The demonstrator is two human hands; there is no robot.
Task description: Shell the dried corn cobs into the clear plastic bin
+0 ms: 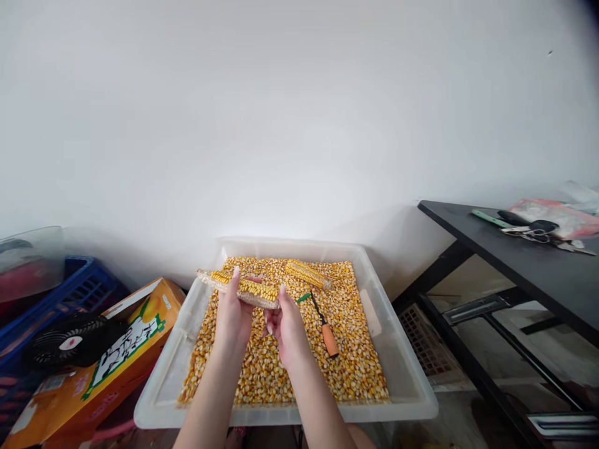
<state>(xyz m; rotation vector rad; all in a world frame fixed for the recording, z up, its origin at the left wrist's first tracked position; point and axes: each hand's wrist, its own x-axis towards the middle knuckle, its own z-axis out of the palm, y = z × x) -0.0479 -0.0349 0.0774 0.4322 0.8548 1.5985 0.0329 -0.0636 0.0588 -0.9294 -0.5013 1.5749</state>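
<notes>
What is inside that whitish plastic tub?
Loose corn kernels, with a corn cob and an orange-handled tool on top. The left hand and right hand cover some; whatever lies beneath the kernels can't be seen.

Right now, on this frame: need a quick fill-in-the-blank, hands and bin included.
1. Of the left hand and right hand at the partly shelled cob, the ____ is nearer the tool.
2. The tool's handle is coloured ____.
3. A second cob lies on loose corn ____ inside the bin.
4. The crate at the picture's left is ____.

Missing words: right; orange; kernels; blue.
</notes>
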